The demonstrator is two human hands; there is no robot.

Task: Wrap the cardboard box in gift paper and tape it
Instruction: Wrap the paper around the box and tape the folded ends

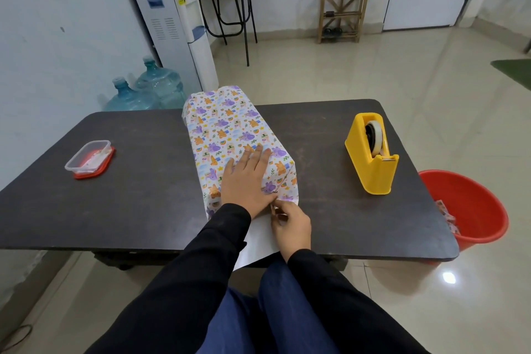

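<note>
We see the box (230, 129) mid-table (138, 195), lengthwise away from us, covered in printed gift paper (258, 241). The paper's white underside sticks out flat at the near end. Left hand (247, 181) lies flat on the box top near that end, fingers straight and pressing down. Right hand (291, 227) pinches the paper edge at the near right corner, touching the left hand. Yellow tape dispenser (372, 155) stands to the right, well apart. Plastic container (90, 159) sits far left. Red bucket (471, 210) sits on the floor beside the table's right end.
</note>
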